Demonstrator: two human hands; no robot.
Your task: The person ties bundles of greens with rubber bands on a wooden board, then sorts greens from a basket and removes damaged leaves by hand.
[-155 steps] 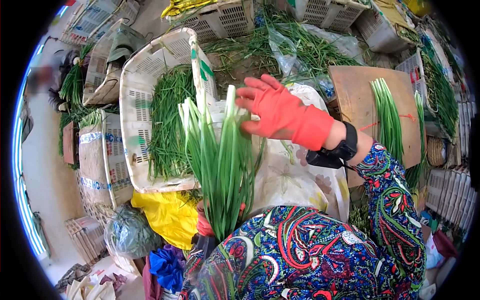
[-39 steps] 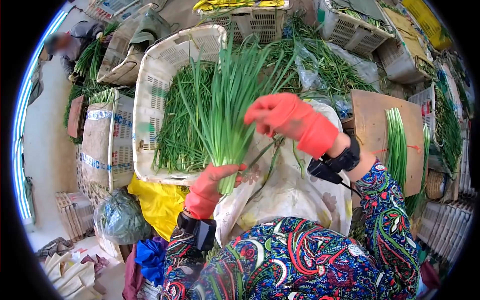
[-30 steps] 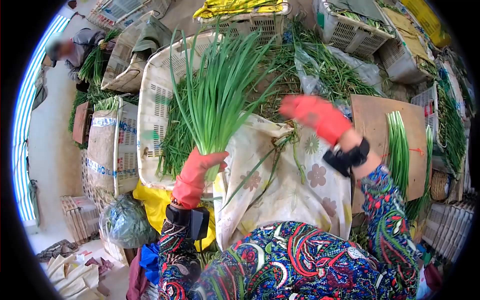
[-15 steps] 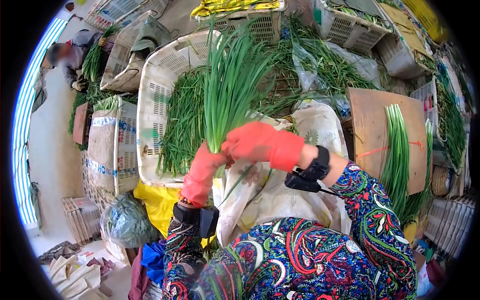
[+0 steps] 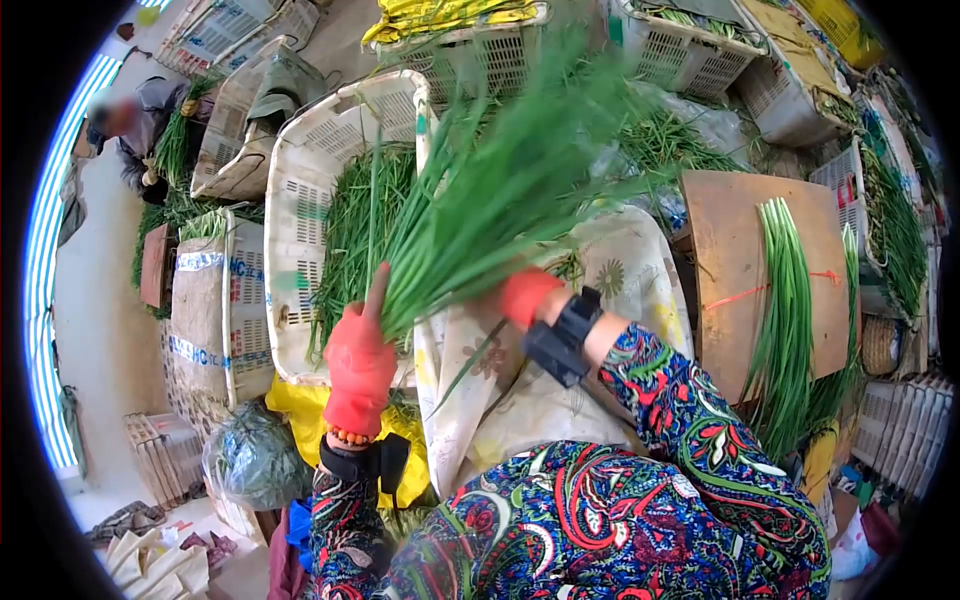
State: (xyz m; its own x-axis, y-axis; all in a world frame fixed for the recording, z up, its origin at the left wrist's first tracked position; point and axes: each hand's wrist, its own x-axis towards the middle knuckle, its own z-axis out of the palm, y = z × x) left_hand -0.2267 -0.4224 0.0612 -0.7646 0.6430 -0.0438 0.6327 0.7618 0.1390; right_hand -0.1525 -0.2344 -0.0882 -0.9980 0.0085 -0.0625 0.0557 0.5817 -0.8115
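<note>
My left hand [image 5: 358, 362], in an orange-red glove, grips a bunch of chives [image 5: 450, 255] near its pale stem end. One finger points up along the stems. The leaves fan up and to the right, blurred by motion. My right hand [image 5: 528, 296], in a matching glove, is beside the bunch on the right; leaves and blur hide its fingers. Behind the bunch, a white plastic crate [image 5: 292, 250] holds loose greens [image 5: 345, 235]. Below the hands hangs a pale flowered cloth [image 5: 500, 375].
At right, a brown board [image 5: 725, 250] carries a row of chives [image 5: 785, 300] and a red tie. More crates [image 5: 685, 50] stand behind, near loose greens on the floor. A co-worker [image 5: 150, 110] handles greens at upper left. A stuffed plastic bag [image 5: 255, 455] lies at lower left.
The bunch has tipped from upright toward the right and its leaves have spread. My hands have moved apart: the left slightly down and left, the right away from the stem end.
</note>
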